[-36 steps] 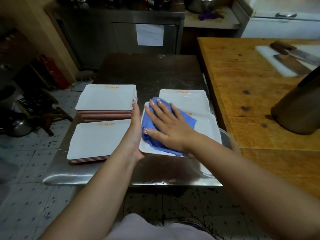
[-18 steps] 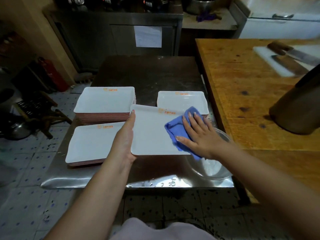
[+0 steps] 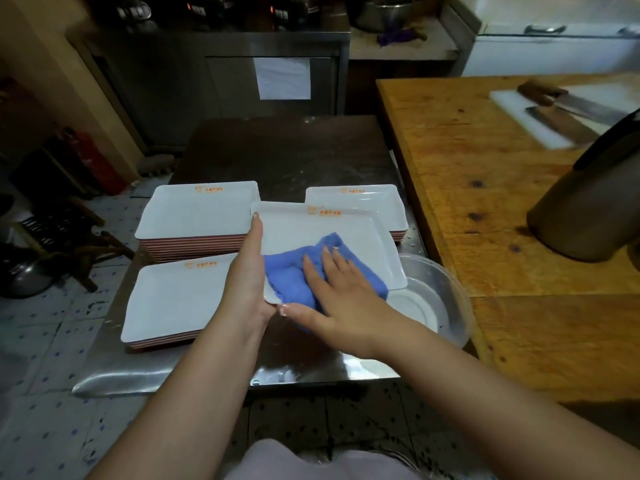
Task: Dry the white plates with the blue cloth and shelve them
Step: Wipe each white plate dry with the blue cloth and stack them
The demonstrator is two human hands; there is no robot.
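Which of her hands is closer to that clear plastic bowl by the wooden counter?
The right hand: it presses the blue cloth just beside the clear bowl. The left hand grips the plate's far-side edge.

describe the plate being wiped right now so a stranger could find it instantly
On the steel table beside the wooden counter, find the white plate under the blue cloth. Unlike the stacked plates nearby, hands hold it.

I've only got the one feed, a wide-angle head cam. It's looking forward and steeply down over the steel prep table (image 3: pixel 311 368), close in above both forearms. The wooden butcher-block counter (image 3: pixel 485 202) runs along the right edge, the speckled tile floor (image 3: pixel 41 375) along the left.
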